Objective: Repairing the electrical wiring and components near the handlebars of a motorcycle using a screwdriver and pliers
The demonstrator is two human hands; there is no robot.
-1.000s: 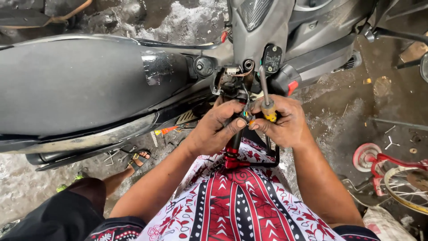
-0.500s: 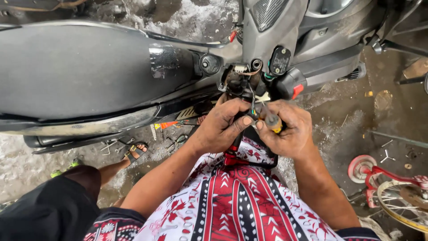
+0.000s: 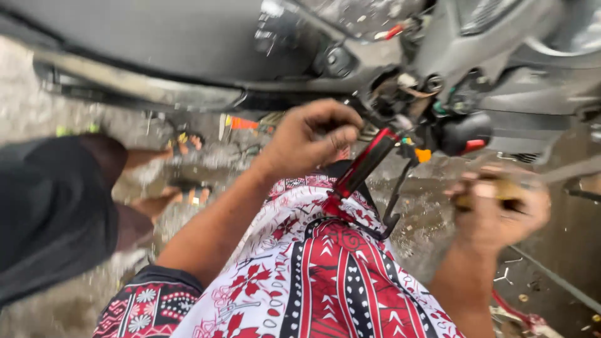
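A person's left hand pinches the exposed wiring at a scooter's handlebar switch housing, beside the red brake lever. The blurred right hand, off to the side, closes around a yellow-handled screwdriver. The small loose wires could slip free or snag.

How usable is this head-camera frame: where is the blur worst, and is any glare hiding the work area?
Head view: motion blur throughout, worst on the right hand and the yellow-handled tool it grips; the left hand at the handlebar wiring is softer but readable. Daylight is flat; sheen on the scooter body, no glare over the wiring.
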